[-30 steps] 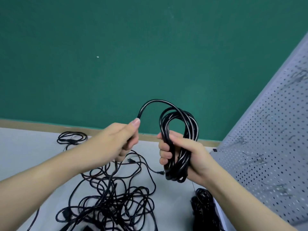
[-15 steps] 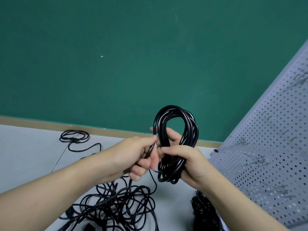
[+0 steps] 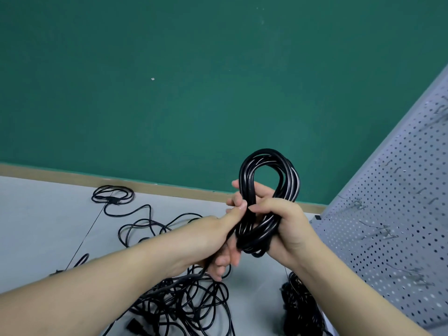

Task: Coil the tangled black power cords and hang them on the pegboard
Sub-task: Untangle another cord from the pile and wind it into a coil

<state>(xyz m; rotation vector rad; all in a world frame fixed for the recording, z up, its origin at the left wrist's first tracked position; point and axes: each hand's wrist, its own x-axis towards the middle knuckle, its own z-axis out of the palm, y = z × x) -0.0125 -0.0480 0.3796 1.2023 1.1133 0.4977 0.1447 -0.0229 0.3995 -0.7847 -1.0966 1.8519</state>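
Right hand [image 3: 286, 229] clamps coil [image 3: 269, 190], loops upright. Left hand [image 3: 218, 238] pinches loose strand just left of coil. Pegboard [image 3: 392, 214] lies right, nearer right hand.

A pale grey table [image 3: 36, 234] carries a tangled heap of black cords [image 3: 184, 301] near centre, a small coil [image 3: 112, 195] far left, a dark bundle [image 3: 300, 309] near right.

**Background only**

Green wall [image 3: 194, 93] fills the view from 9 through 12 to 2 o'clock; a small pale speck [image 3: 152, 79] sits on it toward 11. A tan baseboard strip [image 3: 121, 181] runs along the wall's foot from 9 o'clock toward centre. Pale grey floor [image 3: 36, 226] spans 8 to 6, with a thin dark seam line [image 3: 89, 236] crossing it diagonally at 8.
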